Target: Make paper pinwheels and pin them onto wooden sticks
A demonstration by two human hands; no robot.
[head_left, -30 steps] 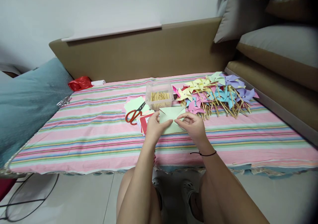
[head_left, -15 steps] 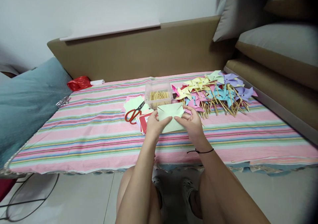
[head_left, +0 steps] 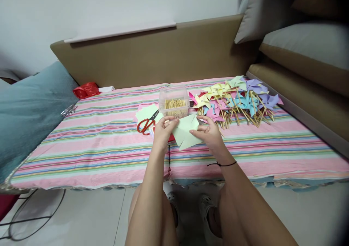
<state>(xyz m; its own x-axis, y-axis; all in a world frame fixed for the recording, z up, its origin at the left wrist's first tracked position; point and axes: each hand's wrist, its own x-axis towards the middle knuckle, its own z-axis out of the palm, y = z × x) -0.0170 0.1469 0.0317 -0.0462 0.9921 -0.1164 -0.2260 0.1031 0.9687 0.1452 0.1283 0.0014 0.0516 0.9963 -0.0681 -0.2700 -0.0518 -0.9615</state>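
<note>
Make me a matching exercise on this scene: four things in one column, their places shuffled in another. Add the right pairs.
Things
1. Scissors
2. Pinwheels
3. Thin sticks
4. Pale green paper sheet with slits

Places
A. Inside the clear plastic box
B. Held by the left hand and the right hand
C. Lying partly on loose paper sheets
D. Heaped on the striped cloth, to the right of the box

Right pairs: 1-C, 2-D, 3-A, 4-B
</note>
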